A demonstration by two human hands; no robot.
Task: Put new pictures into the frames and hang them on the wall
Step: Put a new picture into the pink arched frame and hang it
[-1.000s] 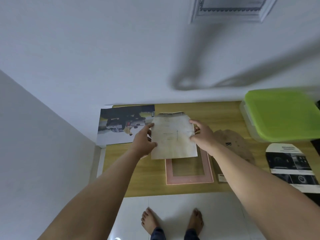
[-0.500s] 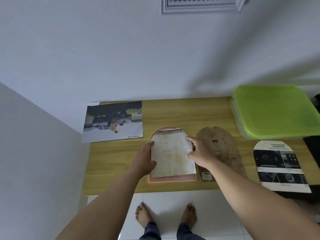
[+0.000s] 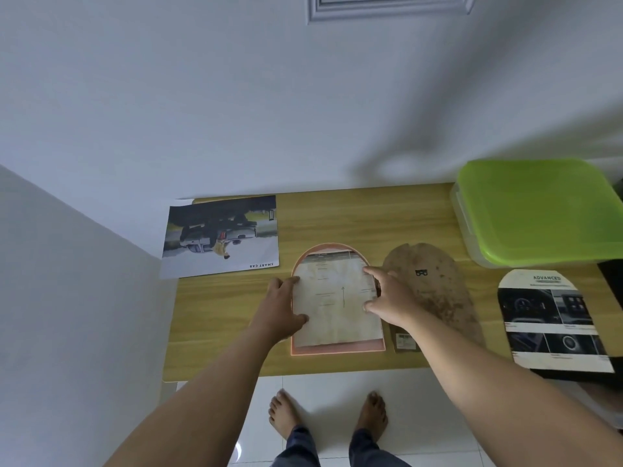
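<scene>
Paper (image 3: 333,305) lies on frame (image 3: 337,349) between both hands.

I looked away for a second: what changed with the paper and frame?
Both hands, left hand and right hand, lowered the pale paper onto the arched pink frame, now covering its opening. Brown backing board, car picture and green-lidded box stayed put.

We see both forearms bare to the frame edge, with no sleeves, watch or rings visible. The left hand (image 3: 282,306) and right hand (image 3: 392,299) wear no gloves. Both feet are bare; dark blue trouser legs (image 3: 298,444) end at the ankles.
</scene>
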